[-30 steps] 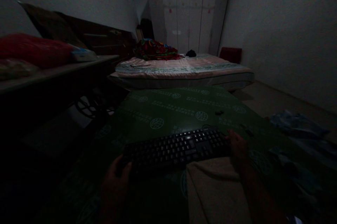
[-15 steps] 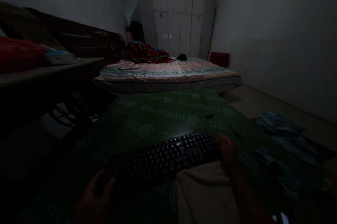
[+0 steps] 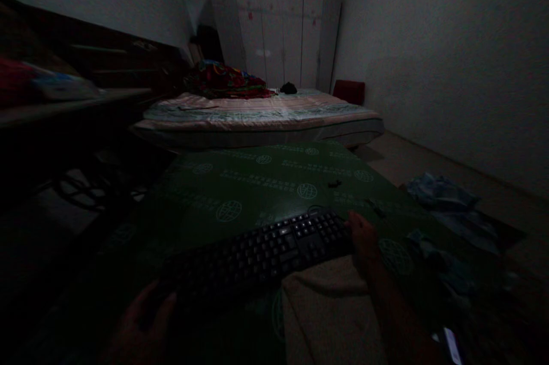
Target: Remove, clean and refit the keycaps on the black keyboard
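Observation:
A black computer keyboard (image 3: 257,256) lies slantwise over the green printed surface (image 3: 206,182), its right end farther from me. My left hand (image 3: 148,319) grips the keyboard's left end, thumb in front and fingers behind. At the opposite end, my right hand (image 3: 362,236) is closed around the right edge. A tan cloth (image 3: 330,313) lies beside my right forearm and meets the keyboard's near edge. Behind the number keys a loop of cable (image 3: 316,208) shows. Dim light hides much of my left fingers.
Small dark objects (image 3: 334,183) rest on the green surface beyond the keyboard. Crumpled clothes (image 3: 441,190) lie to the right, with a phone-like lit object (image 3: 452,345) at the lower right. A bed (image 3: 266,119) stands ahead, a shelf (image 3: 107,96) at the left.
The whole view has shifted slightly, so the scene sits a little farther left and higher. Both hands keep their hold on the keyboard, which looks unmoved on the surface.

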The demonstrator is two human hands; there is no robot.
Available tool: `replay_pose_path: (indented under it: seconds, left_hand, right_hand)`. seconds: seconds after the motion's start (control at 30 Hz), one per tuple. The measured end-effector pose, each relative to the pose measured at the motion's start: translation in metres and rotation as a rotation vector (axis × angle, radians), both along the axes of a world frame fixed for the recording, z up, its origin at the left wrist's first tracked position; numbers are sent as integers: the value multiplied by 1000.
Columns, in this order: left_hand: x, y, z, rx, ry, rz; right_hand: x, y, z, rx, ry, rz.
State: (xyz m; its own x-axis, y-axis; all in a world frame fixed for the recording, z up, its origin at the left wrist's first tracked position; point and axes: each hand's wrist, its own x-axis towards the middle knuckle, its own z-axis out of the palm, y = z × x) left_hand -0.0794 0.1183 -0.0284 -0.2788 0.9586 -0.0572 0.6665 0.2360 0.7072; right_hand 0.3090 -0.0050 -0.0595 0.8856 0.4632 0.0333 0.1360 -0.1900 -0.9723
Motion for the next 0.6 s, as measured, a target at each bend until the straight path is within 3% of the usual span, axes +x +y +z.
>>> replay_pose_path:
  seconds: [0.23, 0.6]
  left_hand:
    - [11, -10, 19, -3, 30, -49]
    - [6, -6, 8, 28, 81, -56]
  right_hand:
    - [0, 0, 1, 4, 30, -7]
    - [-1, -1, 6, -46, -6, -27]
